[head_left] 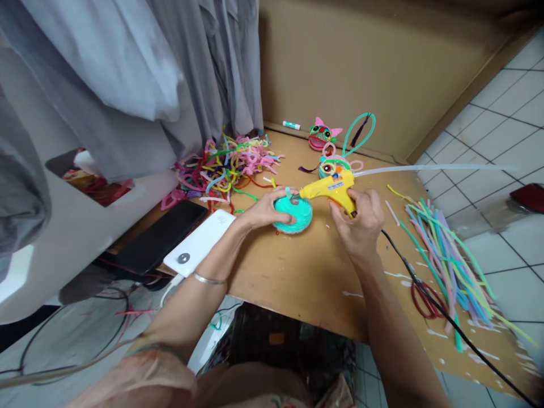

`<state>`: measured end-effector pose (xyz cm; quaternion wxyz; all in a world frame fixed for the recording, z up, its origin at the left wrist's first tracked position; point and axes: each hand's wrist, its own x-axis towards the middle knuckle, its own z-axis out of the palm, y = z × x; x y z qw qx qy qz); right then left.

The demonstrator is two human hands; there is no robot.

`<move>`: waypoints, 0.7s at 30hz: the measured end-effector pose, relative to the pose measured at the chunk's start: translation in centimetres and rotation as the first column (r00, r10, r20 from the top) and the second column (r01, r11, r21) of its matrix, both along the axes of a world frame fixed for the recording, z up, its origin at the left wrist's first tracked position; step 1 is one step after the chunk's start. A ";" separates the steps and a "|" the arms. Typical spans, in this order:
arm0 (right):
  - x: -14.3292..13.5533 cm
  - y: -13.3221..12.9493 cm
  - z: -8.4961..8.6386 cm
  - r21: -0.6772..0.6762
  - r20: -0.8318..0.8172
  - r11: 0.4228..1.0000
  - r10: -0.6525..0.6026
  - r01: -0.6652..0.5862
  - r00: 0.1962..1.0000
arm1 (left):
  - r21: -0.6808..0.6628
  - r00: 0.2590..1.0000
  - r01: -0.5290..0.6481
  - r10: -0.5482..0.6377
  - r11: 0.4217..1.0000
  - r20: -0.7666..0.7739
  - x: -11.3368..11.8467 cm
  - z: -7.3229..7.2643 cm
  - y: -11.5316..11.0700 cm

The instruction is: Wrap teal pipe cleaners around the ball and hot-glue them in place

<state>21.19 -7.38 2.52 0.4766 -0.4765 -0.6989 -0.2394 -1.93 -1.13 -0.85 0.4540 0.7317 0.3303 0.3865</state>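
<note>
My right hand [361,221] is wrapped around the handle of a yellow hot glue gun [325,187], and my left hand [272,209] pinches a turquoise fuzzy ball [300,218], thumb on its near side and fingers across the far side. I hold the ball over the middle of the wooden table [276,272], the gun pointing left so that its nozzle is at the ball's top, beside a short pale-green stub [288,193]; I cannot tell whether nozzle and ball touch. A long translucent glue stick [425,167] runs out of the gun's back to the right, and a black cord [471,351] trails to the near right, crossing red-handled scissors [426,309].

Just beyond the gun, partly hidden by it, sits a pipe-cleaner animal head [327,169] with a green loop [370,117]; farther back is another animal head [321,141] with pink ears. A white-and-green tube [291,125] lies at the far edge. To the far left I see a tangled heap of colored pipe cleaners [229,161], with a black smartphone [161,235] and a white power bank [199,241] nearer. Straight pastel pipe cleaners [453,255] lie on the right.
</note>
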 end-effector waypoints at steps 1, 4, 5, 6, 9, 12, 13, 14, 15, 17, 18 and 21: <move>0.0 0.0 0.0 -0.003 0.001 1.000 -0.001 0.001 1.000 | 0.001 1.000 0.001 -0.001 1.000 0.001 0.0 0.0 0.0; 0.0 -0.1 0.1 -0.002 0.001 1.000 0.005 -0.005 1.000 | 0.015 1.000 0.004 -0.004 1.000 0.002 -0.1 0.1 0.0; 0.0 -0.1 0.1 -0.003 0.001 1.000 0.008 -0.008 1.000 | 0.016 1.000 0.004 -0.004 1.000 0.002 -0.1 0.1 0.0; 0.0 -0.1 0.1 -0.005 0.000 1.000 0.009 -0.009 1.000 | 0.015 1.000 0.003 -0.003 1.000 0.001 -0.1 0.1 0.0; 0.0 -0.1 0.1 -0.011 0.001 1.000 0.015 -0.015 1.000 | 0.013 1.000 0.007 -0.007 1.000 0.000 -0.1 0.1 0.0; 0.0 -0.2 0.1 -0.015 -0.006 0.999 0.034 -0.034 0.999 | 0.019 1.000 0.010 -0.010 1.000 -0.005 -0.1 0.1 0.0; 0.0 -0.2 0.1 -0.019 -0.009 0.999 0.036 -0.036 0.999 | 0.017 1.000 0.007 -0.007 1.000 -0.009 -0.1 0.1 0.0; 0.0 -0.2 0.1 -0.025 -0.010 0.999 0.035 -0.035 0.999 | 0.013 1.000 0.003 -0.003 1.000 -0.013 -0.1 0.1 -0.1; 0.0 -0.2 0.2 -0.030 -0.009 0.999 0.031 -0.031 0.999 | 0.010 1.000 -0.002 0.002 1.000 -0.016 0.0 0.2 -0.2; -0.1 -0.2 0.2 -0.030 -0.003 0.999 0.024 -0.024 1.000 | 0.005 1.000 -0.006 0.006 1.000 -0.023 0.0 0.3 -0.3; -0.1 -0.2 0.2 -0.023 -0.002 0.999 0.024 -0.024 1.000 | 0.004 1.000 -0.007 0.007 1.000 -0.027 0.0 0.4 -0.3; -0.2 -0.2 0.3 -0.007 -0.001 0.999 0.037 -0.037 0.999 | 0.002 0.999 -0.003 0.003 1.000 -0.038 0.1 0.6 -0.4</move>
